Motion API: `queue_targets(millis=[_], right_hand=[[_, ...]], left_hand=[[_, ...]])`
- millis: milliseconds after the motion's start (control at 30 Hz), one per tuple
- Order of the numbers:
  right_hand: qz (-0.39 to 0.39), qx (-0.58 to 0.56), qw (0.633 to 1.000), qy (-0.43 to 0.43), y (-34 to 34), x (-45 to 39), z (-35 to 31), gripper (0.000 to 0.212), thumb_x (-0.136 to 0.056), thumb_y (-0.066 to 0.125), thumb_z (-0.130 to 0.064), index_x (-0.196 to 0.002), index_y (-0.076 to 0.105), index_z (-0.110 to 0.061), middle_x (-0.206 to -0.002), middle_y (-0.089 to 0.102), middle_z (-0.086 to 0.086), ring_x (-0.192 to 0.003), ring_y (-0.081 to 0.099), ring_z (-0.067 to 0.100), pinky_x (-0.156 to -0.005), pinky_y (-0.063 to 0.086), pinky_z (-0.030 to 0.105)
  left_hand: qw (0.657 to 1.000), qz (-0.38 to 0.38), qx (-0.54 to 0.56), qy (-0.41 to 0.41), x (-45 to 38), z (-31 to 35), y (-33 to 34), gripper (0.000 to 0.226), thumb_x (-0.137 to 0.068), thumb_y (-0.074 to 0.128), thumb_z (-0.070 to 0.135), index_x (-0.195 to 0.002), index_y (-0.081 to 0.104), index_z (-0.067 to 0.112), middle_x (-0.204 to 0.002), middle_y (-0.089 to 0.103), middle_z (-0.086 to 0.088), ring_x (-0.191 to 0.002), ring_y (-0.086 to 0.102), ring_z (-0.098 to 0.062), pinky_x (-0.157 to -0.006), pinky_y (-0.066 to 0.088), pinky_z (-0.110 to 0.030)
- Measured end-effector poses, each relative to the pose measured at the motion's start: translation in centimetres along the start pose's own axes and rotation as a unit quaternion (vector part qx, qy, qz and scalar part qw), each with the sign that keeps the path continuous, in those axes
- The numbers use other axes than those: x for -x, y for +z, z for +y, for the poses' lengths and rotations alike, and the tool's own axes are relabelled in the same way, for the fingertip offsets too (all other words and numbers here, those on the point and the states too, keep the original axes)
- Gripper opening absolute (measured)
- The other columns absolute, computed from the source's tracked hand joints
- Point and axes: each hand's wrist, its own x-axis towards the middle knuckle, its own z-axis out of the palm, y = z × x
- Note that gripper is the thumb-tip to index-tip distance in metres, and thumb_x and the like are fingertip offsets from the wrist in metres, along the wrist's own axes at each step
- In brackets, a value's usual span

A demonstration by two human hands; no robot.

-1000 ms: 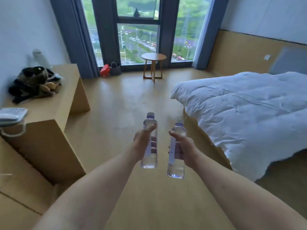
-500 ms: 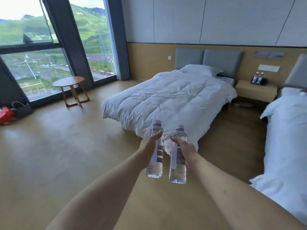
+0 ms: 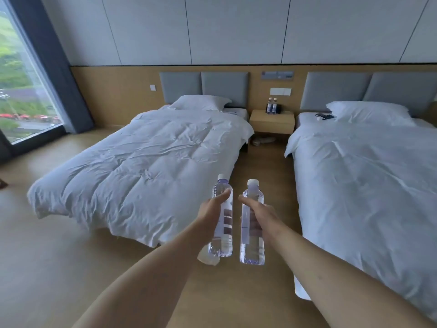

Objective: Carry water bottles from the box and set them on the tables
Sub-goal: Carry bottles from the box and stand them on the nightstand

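Each hand was closed around one upright water bottle: the left hand held the left bottle, the right hand the right bottle, side by side above the floor between two beds. Judged step: carrying. Next, walk the aisle to the bedside table, whose back edge already bore two bottles, and set these near its front edge.

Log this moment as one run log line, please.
phase: carrying | left hand: left bottle upright | right hand: right bottle upright | ahead: nightstand between beds, two bottles already there
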Motion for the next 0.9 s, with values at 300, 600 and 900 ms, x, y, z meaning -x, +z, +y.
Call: queue_targets(millis=[300,600,900], right_hand=[[0.102,-0.031,0.994,0.002,-2.9,-14.1,-6.0,0.06,-0.074,0.076,-0.065,-0.11,0.072,-0.017,-0.095,0.079,0.009,-0.091,0.076,0.03,-0.096,0.058,0.048],[0.158,-0.069,0.985,0.009,-5.2,-26.1,-13.6,0.056,-0.081,0.071,-0.065,-0.113,0.071,-0.018,-0.097,0.079,0.009,-0.094,0.075,0.03,-0.1,0.055,0.049],[0.184,-0.094,0.978,0.019,-13.7,-41.0,-19.0,0.06,-0.084,0.073,-0.059,-0.12,0.065,-0.012,-0.111,0.073,0.02,-0.105,0.07,0.037,-0.105,0.051,0.053]], left_hand=[[0.995,-0.095,-0.035,-0.011,-17.0,6.6,5.0,0.064,-0.089,0.067,0.061,-0.126,0.065,0.008,-0.099,0.071,-0.014,-0.083,0.069,-0.029,-0.096,0.057,-0.049],[0.986,-0.147,-0.062,-0.054,-32.6,14.4,10.4,0.057,-0.086,0.069,0.063,-0.117,0.065,0.016,-0.098,0.074,-0.011,-0.081,0.072,-0.025,-0.07,0.055,-0.038],[0.981,-0.158,-0.092,-0.059,-47.7,19.1,19.9,0.053,-0.084,0.072,0.061,-0.108,0.062,0.016,-0.068,0.073,-0.008,-0.039,0.065,-0.015,-0.034,0.049,-0.028]])
